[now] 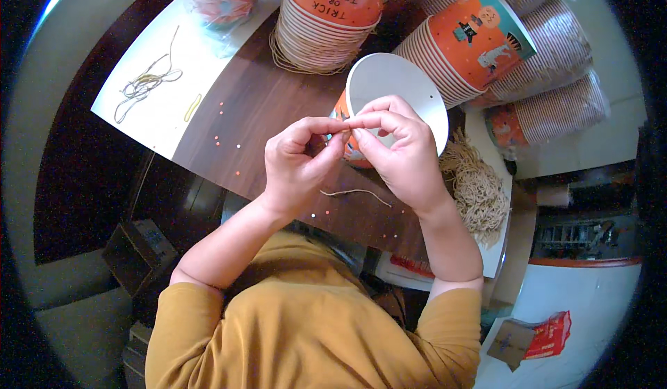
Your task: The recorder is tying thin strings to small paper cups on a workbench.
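My left hand [297, 161] and my right hand [411, 158] meet above the table, thumbs and forefingers pinched tip to tip. What they pinch is too small to make out. Just behind and below them, a single paper bucket [360, 76] is tilted, its wide white mouth turned up toward me. Orange printed paper shows on its outside, and a small dark hole is visible in its inner wall near the right rim. My fingers cover part of its near side. A short piece of beige cord [356, 191] lies on the brown table below my hands.
Nested orange buckets [326, 38] stand at the back, with another stack [479, 38] leaning to the right. Plastic-wrapped stacks [556, 111] lie behind it. A heap of cut cords [479, 198] sits by my right forearm. Loose string [146, 83] and paper dots lie leftward on the table [243, 121].
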The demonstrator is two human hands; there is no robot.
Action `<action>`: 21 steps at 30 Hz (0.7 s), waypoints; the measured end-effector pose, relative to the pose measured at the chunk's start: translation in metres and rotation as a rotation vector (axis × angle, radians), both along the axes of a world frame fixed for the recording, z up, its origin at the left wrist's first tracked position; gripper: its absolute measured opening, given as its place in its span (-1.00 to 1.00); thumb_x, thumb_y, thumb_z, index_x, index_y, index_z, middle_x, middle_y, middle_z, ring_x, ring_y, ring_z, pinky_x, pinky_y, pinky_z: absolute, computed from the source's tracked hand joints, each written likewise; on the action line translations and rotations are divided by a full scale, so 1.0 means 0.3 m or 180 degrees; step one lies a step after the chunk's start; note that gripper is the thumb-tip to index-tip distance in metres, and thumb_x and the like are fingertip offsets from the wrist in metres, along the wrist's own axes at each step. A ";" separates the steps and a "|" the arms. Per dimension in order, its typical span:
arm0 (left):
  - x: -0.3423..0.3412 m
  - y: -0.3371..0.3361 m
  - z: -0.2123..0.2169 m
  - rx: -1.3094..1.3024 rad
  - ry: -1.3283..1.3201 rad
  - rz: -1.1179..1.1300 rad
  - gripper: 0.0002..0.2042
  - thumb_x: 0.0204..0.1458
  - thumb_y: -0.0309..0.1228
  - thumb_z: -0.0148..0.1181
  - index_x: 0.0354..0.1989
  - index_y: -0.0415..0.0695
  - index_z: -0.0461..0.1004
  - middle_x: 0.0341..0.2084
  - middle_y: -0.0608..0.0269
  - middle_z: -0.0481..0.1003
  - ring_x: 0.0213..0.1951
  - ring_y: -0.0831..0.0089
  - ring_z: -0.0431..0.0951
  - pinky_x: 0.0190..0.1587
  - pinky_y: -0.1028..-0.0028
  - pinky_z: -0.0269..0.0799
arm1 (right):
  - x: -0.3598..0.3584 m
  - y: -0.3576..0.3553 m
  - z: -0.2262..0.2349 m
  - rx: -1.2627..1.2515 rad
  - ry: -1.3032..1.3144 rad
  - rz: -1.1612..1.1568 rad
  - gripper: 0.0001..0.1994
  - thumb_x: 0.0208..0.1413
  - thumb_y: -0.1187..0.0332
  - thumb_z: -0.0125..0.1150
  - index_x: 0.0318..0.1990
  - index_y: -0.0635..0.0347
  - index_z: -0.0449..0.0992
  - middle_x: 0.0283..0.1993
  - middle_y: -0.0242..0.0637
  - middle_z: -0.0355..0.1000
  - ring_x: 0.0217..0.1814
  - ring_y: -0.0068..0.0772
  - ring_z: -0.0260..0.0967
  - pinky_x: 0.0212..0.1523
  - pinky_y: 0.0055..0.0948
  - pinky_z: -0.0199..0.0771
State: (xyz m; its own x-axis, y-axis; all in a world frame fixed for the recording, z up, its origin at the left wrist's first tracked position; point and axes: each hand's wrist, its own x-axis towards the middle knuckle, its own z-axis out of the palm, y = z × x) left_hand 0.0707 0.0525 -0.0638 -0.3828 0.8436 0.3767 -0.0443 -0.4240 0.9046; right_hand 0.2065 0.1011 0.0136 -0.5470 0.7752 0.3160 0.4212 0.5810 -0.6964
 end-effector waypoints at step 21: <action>-0.048 -0.004 0.058 -0.0390 0.0618 -0.0183 -0.89 -0.05 -0.51 0.34 -0.35 -0.24 0.56 -0.52 0.34 0.56 -0.52 0.75 0.42 -0.44 0.68 0.38 | 0.031 0.060 0.030 -0.0548 -0.0025 0.0526 -0.93 -0.04 0.49 0.34 -0.40 0.27 0.57 -0.32 -0.37 0.38 -0.31 -0.57 0.34 -0.32 -0.57 0.36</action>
State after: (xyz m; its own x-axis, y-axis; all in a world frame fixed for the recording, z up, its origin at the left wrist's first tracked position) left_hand 0.0564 0.0513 -0.0463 -0.2630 0.9059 0.3319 0.1147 -0.3122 0.9431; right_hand 0.2158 0.1190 0.0226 -0.6730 0.7169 0.1820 0.3360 0.5155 -0.7882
